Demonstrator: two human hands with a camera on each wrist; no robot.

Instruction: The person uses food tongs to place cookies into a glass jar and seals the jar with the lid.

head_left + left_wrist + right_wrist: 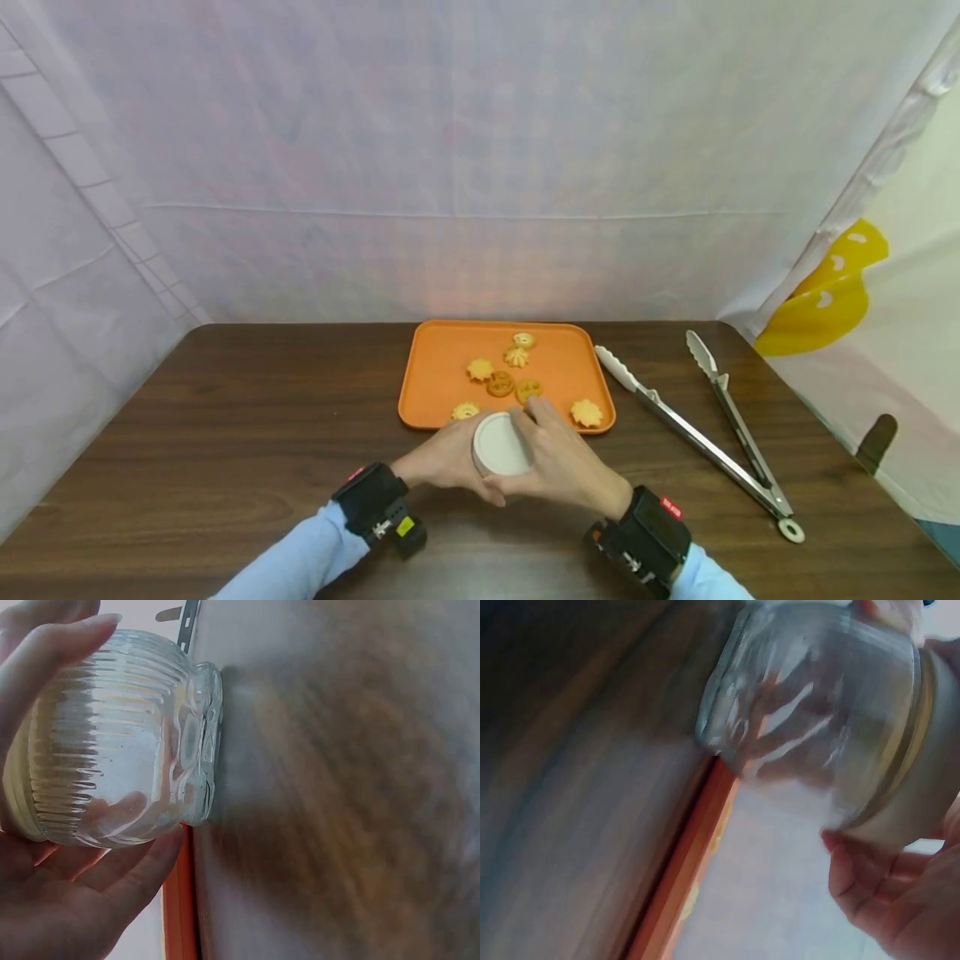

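Both hands hold a clear ribbed glass jar [127, 750] with a white lid [501, 444], just in front of the orange tray. My left hand [448, 457] grips the jar's glass body, its fingers curled round the side. The right hand [566, 462] has its fingers and thumb about the lid's rim. Through the glass no contents show. The jar's base is at or close to the tabletop; whether it touches cannot be told.
Several cookies [500, 383] of different shapes lie spread on the orange tray [438, 354] at the table's back. Long metal tongs [705, 446] lie spread apart to the right on the dark wooden table [225, 450]. White cloth [450, 150] hangs behind.
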